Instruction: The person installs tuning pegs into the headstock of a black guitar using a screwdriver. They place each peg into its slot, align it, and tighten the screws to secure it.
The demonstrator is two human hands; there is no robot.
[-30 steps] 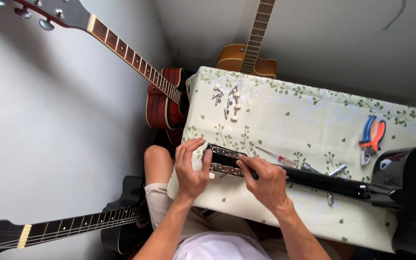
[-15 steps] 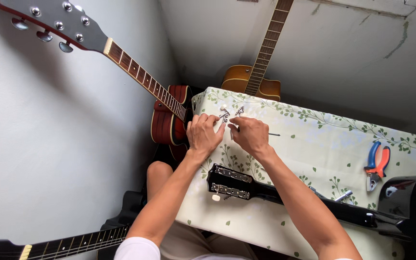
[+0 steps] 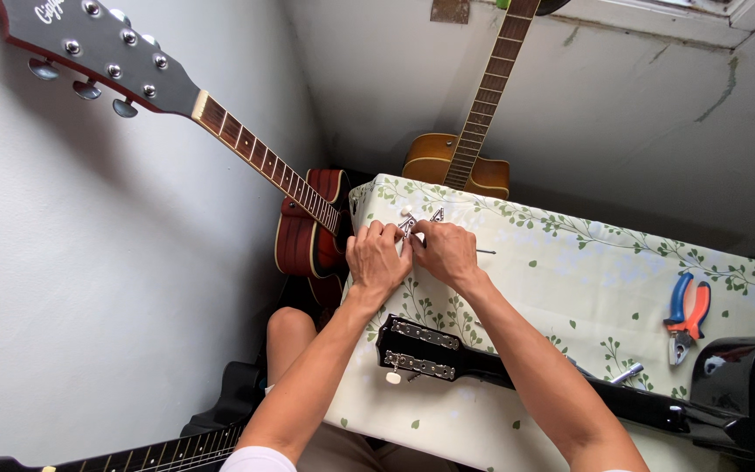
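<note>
My left hand and my right hand meet near the far left corner of a table covered in a leaf-patterned cloth. Between the fingertips lie small metal tuning pegs with pale knobs; both hands pinch at them, and what each finger grips is hidden. Closer to me a black guitar headstock with two silver tuner strips lies flat on the cloth, its neck running right to a black body. One pale tuner knob sticks out of its near edge.
Blue and orange pliers lie at the right of the table. A red guitar leans on the left wall, an amber acoustic guitar stands behind the table, and another guitar neck crosses the bottom left.
Both hands left the black headstock and reached to the small pegs at the far corner of the table. The view has tilted up slightly.
</note>
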